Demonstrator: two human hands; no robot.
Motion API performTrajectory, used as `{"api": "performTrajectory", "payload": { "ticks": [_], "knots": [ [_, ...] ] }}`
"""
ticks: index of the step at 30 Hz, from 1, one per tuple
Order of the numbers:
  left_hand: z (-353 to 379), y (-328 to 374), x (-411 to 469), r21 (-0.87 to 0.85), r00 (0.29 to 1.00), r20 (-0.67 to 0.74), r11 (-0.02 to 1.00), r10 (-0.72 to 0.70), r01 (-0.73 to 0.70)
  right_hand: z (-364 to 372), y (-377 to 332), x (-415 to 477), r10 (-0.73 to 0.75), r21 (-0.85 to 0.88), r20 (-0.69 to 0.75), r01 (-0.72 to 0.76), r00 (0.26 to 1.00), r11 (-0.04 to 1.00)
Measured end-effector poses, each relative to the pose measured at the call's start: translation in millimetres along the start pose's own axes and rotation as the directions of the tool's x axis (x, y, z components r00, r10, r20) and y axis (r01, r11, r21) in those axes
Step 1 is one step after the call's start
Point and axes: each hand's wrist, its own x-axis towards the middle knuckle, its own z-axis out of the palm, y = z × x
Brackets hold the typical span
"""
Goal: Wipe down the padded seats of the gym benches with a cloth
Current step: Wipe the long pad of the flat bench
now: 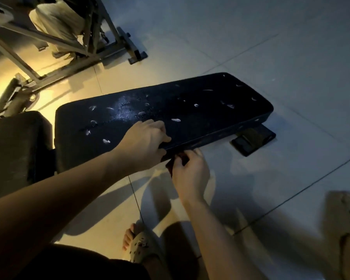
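A long black padded bench seat [190, 110] lies low over the tiled floor, flecked with several white scuffs. My left hand [143, 142] rests on its near edge with the fingers curled and the thumb against the pad. Just below that edge my right hand [190, 170] pinches a small dark cloth [175, 162]. The cloth runs up to the fingers of my left hand and is hard to tell apart from the black pad. A second black pad [16, 146] adjoins the seat on the left.
A metal gym frame [73, 47] with floor feet stands at the back left, a person's light trousers behind it. The bench's black foot [253, 140] sticks out at the right. My sandalled feet [139, 245] stand on the tiles beside a thin black cord [136, 201].
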Motion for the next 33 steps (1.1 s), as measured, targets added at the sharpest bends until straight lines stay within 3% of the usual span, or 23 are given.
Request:
{"api": "performTrajectory", "payload": {
  "ticks": [2,4,6,9,11,18,24,28,33],
  "knots": [
    [4,2,-3,0.016,1.0,-0.009,1.0,-0.018,0.018,-17,15,29,0.101,-0.009,-0.1,-0.103,0.99,0.995],
    [6,3,-4,0.005,0.999,-0.007,0.999,-0.046,0.046,-42,29,68,0.23,0.044,-0.272,-0.227,0.934,0.973],
    [5,2,0,-0.025,0.998,-0.022,0.998,-0.052,0.052,-48,35,81,0.252,0.054,-0.33,-0.248,0.91,0.967],
    [1,7,7,-0.02,0.997,-0.028,0.997,-0.075,0.074,-17,14,39,0.14,0.029,-0.102,-0.138,0.985,0.99],
    [0,10,11,-0.054,0.992,-0.019,0.991,-0.124,0.123,-4,8,14,0.082,0.001,0.005,-0.082,0.997,0.997],
    [0,12,16,-0.113,0.97,-0.011,0.964,-0.242,0.239,-28,32,54,0.156,0.075,-0.141,-0.147,0.978,0.986],
    [-4,10,21,-0.123,0.965,0.018,0.958,-0.26,0.26,-7,13,22,-0.005,0.029,-0.033,0.006,0.999,1.0],
    [-4,11,19,-0.141,0.965,0.015,0.955,-0.263,0.263,-30,37,56,0.121,0.051,-0.083,-0.117,0.989,0.992],
    [-8,13,23,-0.132,0.955,0.044,0.946,-0.293,0.296,-26,42,54,0.173,0.172,-0.118,-0.152,0.978,0.973]
  ]
}}
